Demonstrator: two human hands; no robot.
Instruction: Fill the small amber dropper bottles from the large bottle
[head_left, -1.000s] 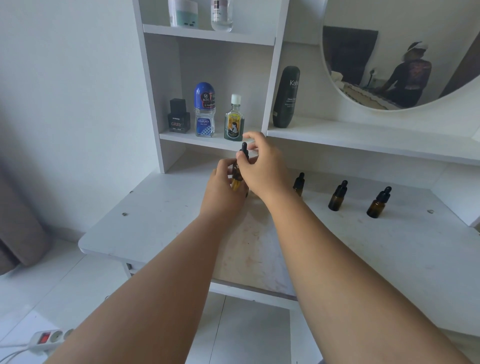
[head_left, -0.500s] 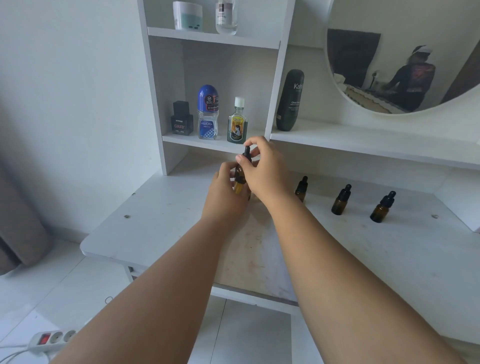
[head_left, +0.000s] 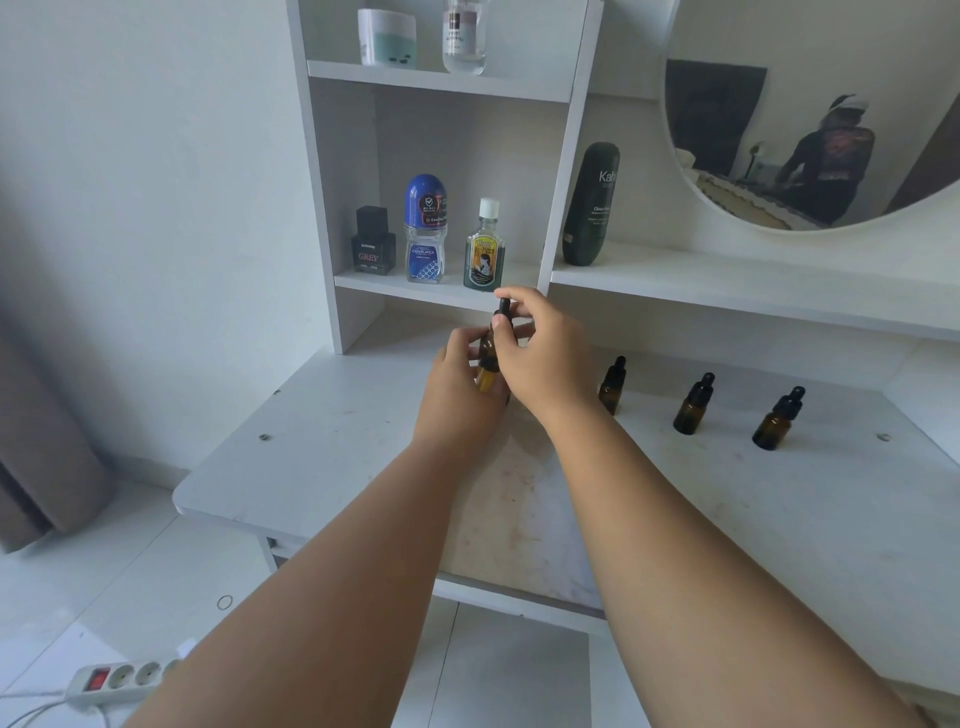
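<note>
My left hand grips the body of an amber bottle with yellowish liquid in its lower part, held above the white desk. My right hand pinches that bottle's black dropper cap from above. The cap still sits on the neck. Three small amber dropper bottles stand capped in a row to the right: one partly behind my right wrist, one in the middle, one farthest right.
A shelf unit behind my hands carries a black perfume box, a blue roll-on and a green oil bottle. A dark tube stands on the long shelf under a round mirror. A power strip lies on the floor.
The hands and the held bottle have stayed almost in place. My right fingers have shifted slightly on the dropper cap. The view has drifted a little downward.
</note>
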